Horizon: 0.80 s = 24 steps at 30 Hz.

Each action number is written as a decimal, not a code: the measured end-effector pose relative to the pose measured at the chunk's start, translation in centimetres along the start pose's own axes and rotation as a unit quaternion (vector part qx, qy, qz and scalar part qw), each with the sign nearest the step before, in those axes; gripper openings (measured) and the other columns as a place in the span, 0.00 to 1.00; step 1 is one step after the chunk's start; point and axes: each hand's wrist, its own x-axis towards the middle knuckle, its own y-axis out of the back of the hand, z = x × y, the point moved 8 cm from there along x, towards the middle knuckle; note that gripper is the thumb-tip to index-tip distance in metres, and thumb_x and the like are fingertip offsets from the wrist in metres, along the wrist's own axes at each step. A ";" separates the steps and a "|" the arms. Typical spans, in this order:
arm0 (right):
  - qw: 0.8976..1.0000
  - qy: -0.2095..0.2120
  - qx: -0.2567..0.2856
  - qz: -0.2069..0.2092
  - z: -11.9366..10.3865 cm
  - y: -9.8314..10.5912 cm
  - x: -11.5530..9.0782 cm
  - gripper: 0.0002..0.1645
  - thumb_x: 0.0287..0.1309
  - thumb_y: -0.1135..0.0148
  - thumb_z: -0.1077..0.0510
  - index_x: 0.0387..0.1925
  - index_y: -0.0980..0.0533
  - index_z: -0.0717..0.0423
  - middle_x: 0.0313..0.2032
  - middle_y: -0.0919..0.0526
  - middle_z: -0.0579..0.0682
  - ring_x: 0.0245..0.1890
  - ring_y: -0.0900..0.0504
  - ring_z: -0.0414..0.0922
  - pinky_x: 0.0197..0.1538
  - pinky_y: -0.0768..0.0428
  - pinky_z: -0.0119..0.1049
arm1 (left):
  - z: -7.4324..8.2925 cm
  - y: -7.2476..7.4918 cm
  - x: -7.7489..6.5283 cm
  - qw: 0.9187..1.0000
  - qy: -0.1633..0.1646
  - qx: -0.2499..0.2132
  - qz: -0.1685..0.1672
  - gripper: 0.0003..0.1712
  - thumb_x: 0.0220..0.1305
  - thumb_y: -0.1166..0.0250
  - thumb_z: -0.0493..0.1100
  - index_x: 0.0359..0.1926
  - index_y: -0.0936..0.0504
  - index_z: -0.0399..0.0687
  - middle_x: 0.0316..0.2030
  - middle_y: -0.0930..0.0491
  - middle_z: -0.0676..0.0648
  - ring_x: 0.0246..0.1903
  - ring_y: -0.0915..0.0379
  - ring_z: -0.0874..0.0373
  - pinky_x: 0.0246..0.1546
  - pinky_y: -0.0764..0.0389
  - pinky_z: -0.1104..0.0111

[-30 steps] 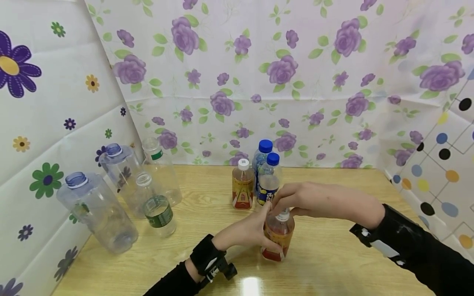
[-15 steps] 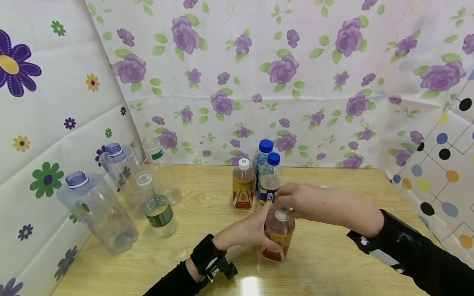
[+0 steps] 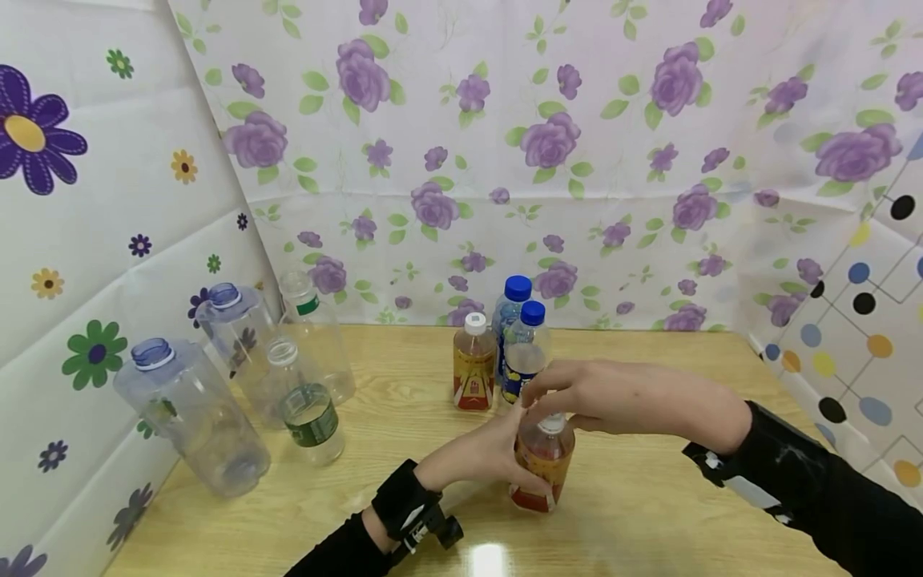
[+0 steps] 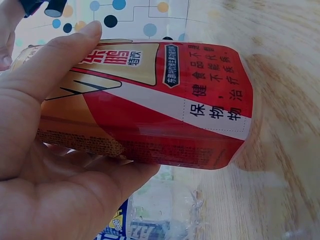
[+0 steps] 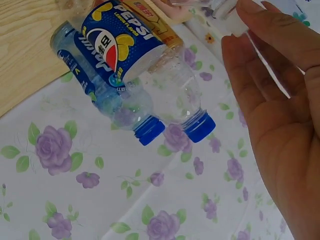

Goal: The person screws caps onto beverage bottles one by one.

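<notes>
Near the front middle of the table, in the head view, my left hand (image 3: 485, 455) grips a drink bottle (image 3: 544, 449) with a red and yellow label. The left wrist view shows thumb and fingers wrapped round this bottle (image 4: 170, 105) from both sides. Above it, my right hand (image 3: 613, 394) reaches in from the right, its fingers bent over the white cap (image 3: 553, 422). In the right wrist view the thumb and fingertips pinch that cap (image 5: 234, 22). Part of the bottle's neck is hidden by the right fingers.
Behind stand a similar capped bottle (image 3: 473, 369), a Pepsi bottle (image 3: 524, 361) and another blue-capped bottle (image 3: 513, 300). Several uncapped clear bottles stand at the left, including a large bluish one (image 3: 195, 425) and a green-labelled one (image 3: 310, 413). A flowered cloth (image 3: 404, 160) hangs behind the table.
My right hand has turned slightly at the cap, rising a little and then coming back down. The left hand and the bottle have stayed in place.
</notes>
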 end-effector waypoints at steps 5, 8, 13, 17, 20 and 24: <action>1.000 0.026 -0.017 0.002 -0.3 -0.1 0.0 0.23 0.55 0.26 0.69 0.52 0.16 0.49 0.51 0.17 0.46 0.52 0.21 0.43 0.50 0.17 0.27 | -0.3 0.1 -0.2 1.000 0.013 0.022 0.011 0.66 0.60 0.24 0.41 0.81 0.66 0.60 0.76 0.47 0.50 0.68 0.36 0.60 0.63 0.26 0.71; 0.999 0.022 -0.023 -0.001 -0.3 -0.1 0.1 0.24 0.55 0.26 0.69 0.52 0.16 0.48 0.51 0.17 0.46 0.52 0.21 0.43 0.50 0.17 0.27 | -0.4 0.2 -0.2 0.999 0.024 0.029 0.017 0.65 0.60 0.23 0.42 0.80 0.64 0.58 0.75 0.45 0.49 0.67 0.36 0.60 0.62 0.25 0.71; 0.998 -0.004 -0.052 -0.018 -0.3 0.0 0.2 0.21 0.56 0.26 0.66 0.51 0.16 0.47 0.50 0.17 0.45 0.50 0.22 0.43 0.47 0.18 0.27 | 0.0 0.4 -0.3 0.999 0.023 0.025 0.019 0.64 0.60 0.23 0.41 0.80 0.63 0.59 0.73 0.43 0.50 0.66 0.34 0.61 0.62 0.25 0.72; 0.996 -0.027 -0.082 -0.031 -0.4 -0.2 0.3 0.17 0.60 0.27 0.60 0.51 0.16 0.48 0.46 0.17 0.43 0.43 0.25 0.40 0.41 0.22 0.26 | 0.1 0.3 -0.3 0.999 0.030 0.012 0.018 0.62 0.60 0.24 0.39 0.79 0.60 0.56 0.71 0.40 0.49 0.65 0.33 0.62 0.61 0.25 0.72; 0.994 -0.035 -0.101 -0.036 -0.5 -0.4 0.3 0.18 0.62 0.28 0.59 0.53 0.17 0.49 0.46 0.18 0.43 0.41 0.26 0.40 0.40 0.23 0.26 | 0.0 0.2 -0.3 0.999 0.035 0.007 0.017 0.62 0.60 0.24 0.39 0.79 0.60 0.55 0.72 0.40 0.48 0.65 0.33 0.61 0.62 0.25 0.72; 0.994 -0.029 -0.105 -0.029 -0.7 -0.5 0.3 0.19 0.60 0.28 0.62 0.54 0.18 0.50 0.48 0.17 0.45 0.44 0.24 0.41 0.42 0.20 0.26 | -0.1 0.2 -0.3 0.999 0.027 0.008 0.019 0.64 0.60 0.24 0.40 0.80 0.62 0.58 0.73 0.41 0.49 0.66 0.34 0.60 0.62 0.25 0.71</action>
